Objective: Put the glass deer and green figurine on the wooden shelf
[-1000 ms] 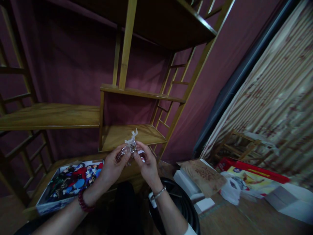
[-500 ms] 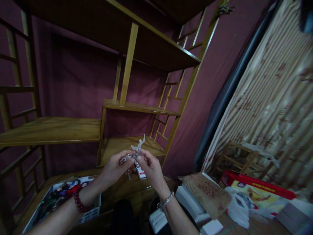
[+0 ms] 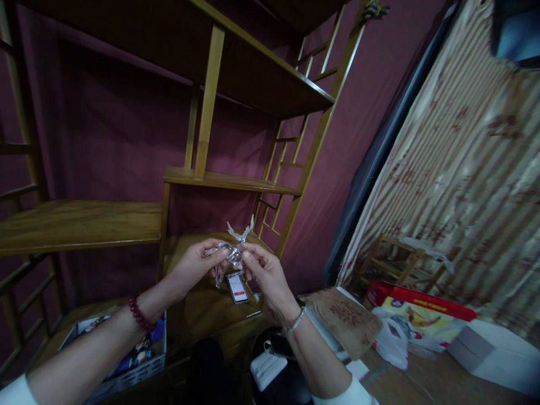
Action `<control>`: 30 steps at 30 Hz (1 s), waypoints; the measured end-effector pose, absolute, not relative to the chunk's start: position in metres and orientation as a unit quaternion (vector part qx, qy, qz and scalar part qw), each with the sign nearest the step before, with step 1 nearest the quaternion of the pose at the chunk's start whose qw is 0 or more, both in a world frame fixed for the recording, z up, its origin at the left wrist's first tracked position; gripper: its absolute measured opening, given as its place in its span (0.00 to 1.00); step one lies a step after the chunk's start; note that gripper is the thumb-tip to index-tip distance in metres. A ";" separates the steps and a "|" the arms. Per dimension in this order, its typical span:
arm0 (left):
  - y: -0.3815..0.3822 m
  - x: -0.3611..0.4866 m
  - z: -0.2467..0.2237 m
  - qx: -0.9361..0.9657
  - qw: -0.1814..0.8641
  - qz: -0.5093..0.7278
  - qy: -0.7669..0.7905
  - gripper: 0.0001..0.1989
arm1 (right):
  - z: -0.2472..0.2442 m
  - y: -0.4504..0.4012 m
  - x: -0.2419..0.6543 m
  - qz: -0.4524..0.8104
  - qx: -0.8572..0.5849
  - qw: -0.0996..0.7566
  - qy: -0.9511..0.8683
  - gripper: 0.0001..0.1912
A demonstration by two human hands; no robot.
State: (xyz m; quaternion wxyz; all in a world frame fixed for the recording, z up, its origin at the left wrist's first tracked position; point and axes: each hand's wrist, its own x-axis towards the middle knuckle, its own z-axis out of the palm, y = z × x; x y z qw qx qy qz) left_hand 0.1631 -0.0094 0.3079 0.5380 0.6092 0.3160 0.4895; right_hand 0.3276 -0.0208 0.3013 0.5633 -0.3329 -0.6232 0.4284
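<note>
A clear, glassy figurine with antler-like branches [image 3: 241, 232] is held upright between both hands, in front of the lower wooden shelf. My left hand [image 3: 197, 263] pinches its body from the left, fingertips closed on it. On the other side, my right hand [image 3: 266, 275] grips it near the neck with thumb and fingers. Thin clear legs hang below the left fingers. Just beneath the figurine, a phone with a lit screen [image 3: 237, 287] lies on the wooden surface.
A wooden shelf unit [image 3: 236, 183] stands against the purple wall. At lower left is a white basket [image 3: 143, 368] of colourful items. Lower right holds a white plastic bag [image 3: 391, 340], a red and yellow box [image 3: 422, 315], a white box [image 3: 498, 354] and brown paper [image 3: 341, 318]. A white device [image 3: 268, 368] lies below.
Both hands have raised the figurine slightly, and its antlers now show spread and upright. More of the phone is visible. The view has shifted, showing more of the right side.
</note>
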 end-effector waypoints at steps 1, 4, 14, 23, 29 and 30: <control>-0.008 0.164 0.309 0.612 0.534 0.490 0.315 0.20 | 0.302 -0.021 0.328 0.439 -0.327 0.564 -0.618 0.16; -0.005 0.165 0.314 0.629 0.522 0.489 0.304 0.18 | 0.306 -0.022 0.331 0.468 -0.307 0.566 -0.606 0.17; 0.003 0.180 0.330 0.669 0.512 0.471 0.262 0.17 | 0.322 -0.024 0.344 0.498 -0.306 0.578 -0.569 0.19; 0.014 0.202 0.347 0.640 0.515 0.511 0.254 0.17 | 0.350 -0.029 0.357 0.468 -0.337 0.591 -0.564 0.18; 0.019 0.213 0.360 0.645 0.493 0.533 0.239 0.16 | 0.365 -0.026 0.365 0.434 -0.348 0.597 -0.577 0.18; 0.020 0.214 0.362 0.650 0.488 0.534 0.232 0.16 | 0.367 -0.026 0.367 0.432 -0.346 0.598 -0.579 0.18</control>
